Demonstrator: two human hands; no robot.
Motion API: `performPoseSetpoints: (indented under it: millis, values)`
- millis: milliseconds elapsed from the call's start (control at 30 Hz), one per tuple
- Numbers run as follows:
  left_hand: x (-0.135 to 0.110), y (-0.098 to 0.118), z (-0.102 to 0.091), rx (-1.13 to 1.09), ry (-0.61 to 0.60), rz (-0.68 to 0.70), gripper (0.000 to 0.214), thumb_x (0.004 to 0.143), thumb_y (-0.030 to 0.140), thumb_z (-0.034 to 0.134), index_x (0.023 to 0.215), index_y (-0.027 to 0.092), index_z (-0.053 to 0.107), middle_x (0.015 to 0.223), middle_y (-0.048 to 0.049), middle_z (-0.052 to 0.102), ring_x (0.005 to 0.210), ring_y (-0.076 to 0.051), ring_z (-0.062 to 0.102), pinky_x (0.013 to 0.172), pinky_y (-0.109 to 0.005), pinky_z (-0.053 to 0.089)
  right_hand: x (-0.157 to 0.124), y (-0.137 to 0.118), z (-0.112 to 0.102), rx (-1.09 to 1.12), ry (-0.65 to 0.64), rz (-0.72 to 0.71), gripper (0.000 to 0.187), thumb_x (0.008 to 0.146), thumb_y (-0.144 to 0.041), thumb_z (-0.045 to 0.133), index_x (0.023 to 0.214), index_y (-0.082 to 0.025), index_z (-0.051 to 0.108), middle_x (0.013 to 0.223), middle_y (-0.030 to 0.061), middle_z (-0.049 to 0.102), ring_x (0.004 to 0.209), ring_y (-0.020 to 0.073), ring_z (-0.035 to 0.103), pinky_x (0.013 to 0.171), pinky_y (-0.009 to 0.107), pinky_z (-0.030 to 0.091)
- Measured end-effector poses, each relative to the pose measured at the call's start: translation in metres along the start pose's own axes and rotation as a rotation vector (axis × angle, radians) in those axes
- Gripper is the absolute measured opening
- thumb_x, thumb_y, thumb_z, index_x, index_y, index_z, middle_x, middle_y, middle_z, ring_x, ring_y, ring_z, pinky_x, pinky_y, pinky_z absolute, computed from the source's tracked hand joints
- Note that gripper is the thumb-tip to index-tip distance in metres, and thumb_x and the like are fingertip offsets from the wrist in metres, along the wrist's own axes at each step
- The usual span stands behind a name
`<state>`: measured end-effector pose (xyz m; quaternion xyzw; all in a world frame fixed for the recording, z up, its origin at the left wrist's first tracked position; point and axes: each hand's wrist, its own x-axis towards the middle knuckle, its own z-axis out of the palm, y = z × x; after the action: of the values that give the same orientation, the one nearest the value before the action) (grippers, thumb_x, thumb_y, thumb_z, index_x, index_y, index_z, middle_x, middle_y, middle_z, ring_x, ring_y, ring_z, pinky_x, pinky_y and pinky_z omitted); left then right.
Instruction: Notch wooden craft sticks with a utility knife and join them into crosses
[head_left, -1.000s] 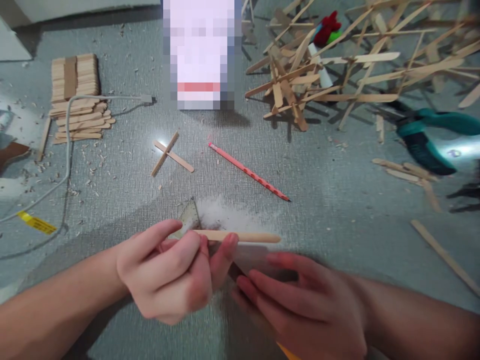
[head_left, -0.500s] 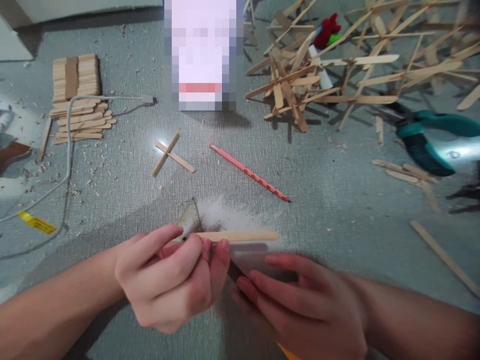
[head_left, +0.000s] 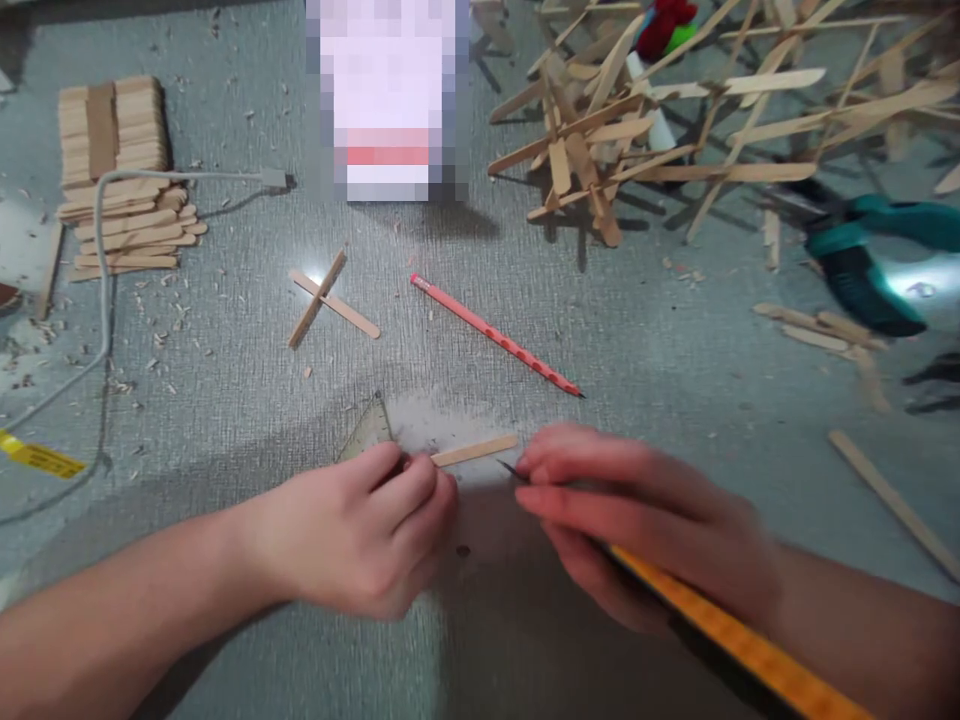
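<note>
The wooden stick lay flat on the grey table, close in front of me. My left hand had its fingers curled together over the stick's near end, pinning it down. My right hand was clamped around a yellow-and-black knife. Its dark tip sat at the stick's lower edge, though I could not tell whether it touched. A clear set square lay partly under my left fingers. Further out were a red pencil and two crossed sticks. A stack of sticks sat far left, a tangled heap of sticks far right, with teal pliers beside it.
</note>
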<state>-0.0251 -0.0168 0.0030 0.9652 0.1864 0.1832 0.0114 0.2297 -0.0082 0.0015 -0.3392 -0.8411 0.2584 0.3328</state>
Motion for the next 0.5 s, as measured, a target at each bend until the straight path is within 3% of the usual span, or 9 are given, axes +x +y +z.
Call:
performPoseSetpoints:
  millis: [100,233,500]
  values:
    - [0.001,-0.0026,-0.0019,-0.021,0.035,-0.032,0.024,0.095,0.011,0.052,0.084,0.01,0.073,0.09,-0.0098,0.076,0.074,-0.019,0.069,0.059,-0.033,0.058,0.0062,0.0074,0.0016,0.025,-0.008,0.005,0.022,0.088,-0.008,0.059,0.102,-0.022,0.066,0.094,0.004,0.071,0.08,0.0148,0.075,0.07,0.023,0.065]
    - [0.0028,-0.0037,-0.0033,-0.066,0.028,-0.094,0.028,0.094,0.01,0.049,0.081,0.009,0.074,0.085,-0.0106,0.076,0.069,-0.019,0.069,0.057,-0.033,0.06,0.0019,0.0089,0.0051,0.057,-0.021,0.082,0.017,0.089,-0.01,0.061,0.1,-0.021,0.068,0.098,0.0057,0.072,0.082,0.0145,0.075,0.072,0.023,0.064]
    - [-0.0002,-0.0016,-0.007,-0.004,0.044,0.038,0.023,0.092,0.013,0.055,0.086,0.009,0.077,0.092,-0.0129,0.079,0.08,-0.024,0.076,0.063,-0.032,0.065,0.0006,0.0065,0.0061,0.078,-0.023,0.105,0.02,0.088,-0.01,0.064,0.104,-0.021,0.068,0.1,0.007,0.073,0.084,0.0146,0.075,0.076,0.023,0.065]
